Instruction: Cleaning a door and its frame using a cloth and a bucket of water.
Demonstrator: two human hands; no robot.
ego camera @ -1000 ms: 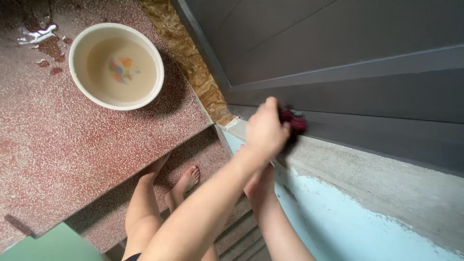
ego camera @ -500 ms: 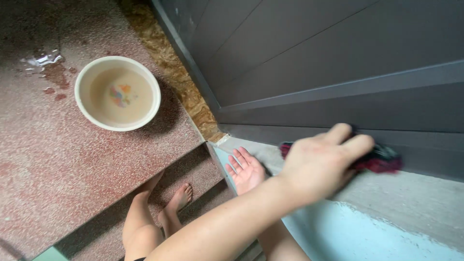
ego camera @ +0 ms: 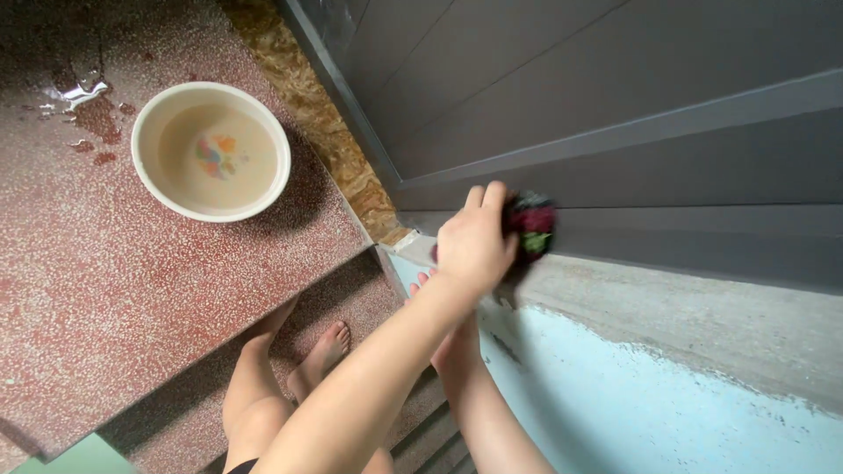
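1. The right hand (ego camera: 474,241) is clenched around a dark red and green cloth (ego camera: 529,225), pressing it where the grey door panel (ego camera: 615,105) meets the concrete ledge (ego camera: 685,316). The cloth lies at about 3 o'clock of the knuckles.
2. The left hand (ego camera: 452,342) is mostly hidden under the right forearm, with only fingertips showing at the ledge's pale blue face (ego camera: 632,404). Whether it is open or gripping, I cannot tell.
3. Risk: the ledge looks rough, so the cloth could snag or knuckles could scrape if the hand presses hard.
4. Risk: wet patches (ego camera: 83,105) sit at 10 o'clock of the cream basin (ego camera: 211,151) on the speckled red floor (ego camera: 132,290). Bare feet (ego camera: 320,355) on the step below could slip.
5. Risk: the basin of cloudy water stands near the step edge, and a careless leg could tip it.
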